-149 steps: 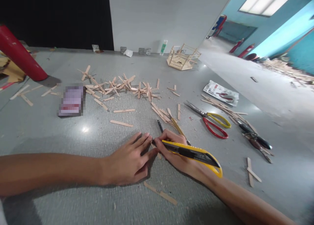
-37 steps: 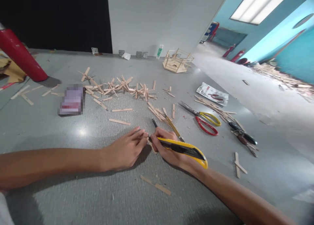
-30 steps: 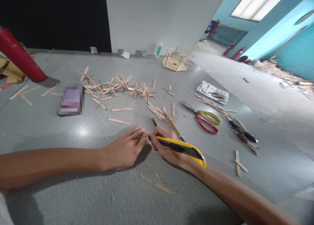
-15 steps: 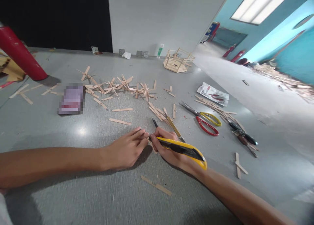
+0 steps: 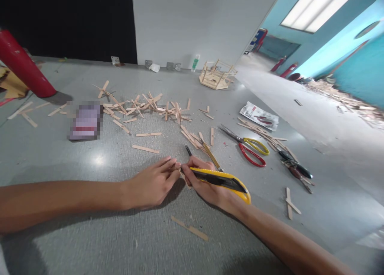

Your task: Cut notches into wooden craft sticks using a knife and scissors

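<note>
- Head-camera view looking down on a grey floor (image 5: 90, 235), with two bare forearms reaching in from the bottom edge.
- Left hand (image 5: 153, 183) laid flat and closed round nothing, its outstretched fingertips pressing down a craft stick (image 5: 185, 182) that is mostly hidden between the two hands.
- Right hand (image 5: 207, 185) in a clenched grip round a yellow utility knife (image 5: 222, 180), with the tip aimed at the stick and right beside the left fingertips. Blade itself too small to make out.
- Probable hazard: a slip of the knife straight into the left fingertips, since they lie so close to the cutting end.
- Also possible: the stick skidding on the smooth, shiny floor, or splitting along the grain instead of cutting cleanly.
- Just beyond the hands: a black pen (image 5: 188, 150) and a scatter of craft sticks (image 5: 144, 105), many glued into crosses.
- To the right: scissors (image 5: 249, 147) with one red and one yellow handle, then dark-handled pliers (image 5: 295, 169).
- Farther back: a small frame of sticks (image 5: 217, 75) and a white-and-green bottle (image 5: 195, 62) by the wall.
- At far left: a red cylinder (image 5: 21, 65).
- No readable writing anywhere. Print on the plastic packet (image 5: 259, 116) and on the bottle too small to read, and the flat item (image 5: 84, 120) at left pixelated out.
</note>
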The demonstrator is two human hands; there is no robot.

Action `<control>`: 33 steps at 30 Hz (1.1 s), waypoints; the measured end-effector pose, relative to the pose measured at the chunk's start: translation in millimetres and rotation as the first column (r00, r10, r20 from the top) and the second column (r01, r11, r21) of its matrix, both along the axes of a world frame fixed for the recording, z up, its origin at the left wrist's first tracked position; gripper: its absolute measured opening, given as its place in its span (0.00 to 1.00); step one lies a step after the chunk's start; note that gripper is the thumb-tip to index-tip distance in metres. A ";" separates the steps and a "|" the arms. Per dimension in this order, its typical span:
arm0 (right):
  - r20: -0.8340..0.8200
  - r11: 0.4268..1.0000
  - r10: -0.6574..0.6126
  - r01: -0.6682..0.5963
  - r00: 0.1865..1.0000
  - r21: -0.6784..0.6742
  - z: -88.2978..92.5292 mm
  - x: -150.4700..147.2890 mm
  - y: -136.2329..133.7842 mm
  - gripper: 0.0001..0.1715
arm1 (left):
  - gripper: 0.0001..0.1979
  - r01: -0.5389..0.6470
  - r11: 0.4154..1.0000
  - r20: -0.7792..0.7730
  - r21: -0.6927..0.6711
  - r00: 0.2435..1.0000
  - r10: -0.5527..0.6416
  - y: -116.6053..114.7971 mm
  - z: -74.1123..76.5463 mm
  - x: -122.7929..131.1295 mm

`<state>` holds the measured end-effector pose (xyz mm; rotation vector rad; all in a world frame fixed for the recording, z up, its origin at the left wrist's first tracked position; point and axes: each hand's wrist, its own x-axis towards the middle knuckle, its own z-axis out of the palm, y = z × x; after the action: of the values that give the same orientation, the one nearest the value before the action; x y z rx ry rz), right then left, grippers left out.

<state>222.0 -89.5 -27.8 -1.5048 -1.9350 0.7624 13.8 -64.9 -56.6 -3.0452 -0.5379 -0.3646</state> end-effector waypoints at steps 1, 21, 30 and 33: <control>0.002 1.000 -0.006 0.006 1.000 0.001 -0.1 -0.1 0.7 0.23 | 0.24 0.004 1.000 0.000 -0.005 1.000 -0.004 -0.1 0.6 0.4; 0.046 0.996 0.006 -0.010 0.999 0.087 -3.1 -3.1 1.0 0.28 | 0.27 -0.034 0.999 -0.061 -0.028 0.998 0.032 -0.6 5.6 4.7; 0.044 0.993 0.040 -0.045 0.998 0.107 -3.6 -3.4 -2.0 0.27 | 0.26 -0.039 0.999 -0.068 -0.005 0.997 0.038 -1.2 6.6 4.5; 0.051 0.993 0.039 -0.044 0.998 0.108 -2.8 -2.6 -1.5 0.26 | 0.25 -0.026 1.000 -0.029 0.006 0.999 0.026 -0.5 4.7 4.4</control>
<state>219.5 -91.0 -30.7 -1.4339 -2.0159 0.6324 18.2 -65.4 -52.0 -3.0304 -0.5729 -0.3202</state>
